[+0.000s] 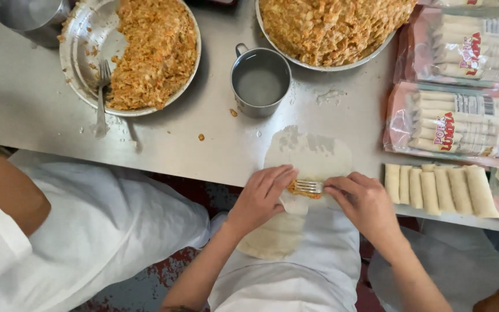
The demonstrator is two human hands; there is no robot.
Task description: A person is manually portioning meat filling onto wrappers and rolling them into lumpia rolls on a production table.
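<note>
— What's the right hand (365,199) holding?
— A metal fork (308,186), pressing orange filling (302,190) onto the thin pale wrapper (310,153). The left hand (261,196) pins the wrapper's edge.

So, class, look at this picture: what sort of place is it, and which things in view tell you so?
Probably a small food-production kitchen making spring rolls by hand. Clues: a long steel worktable, big metal bowls of filling, a tray of finished rolls beside sealed packs of rolls, and more than one person at work.
</note>
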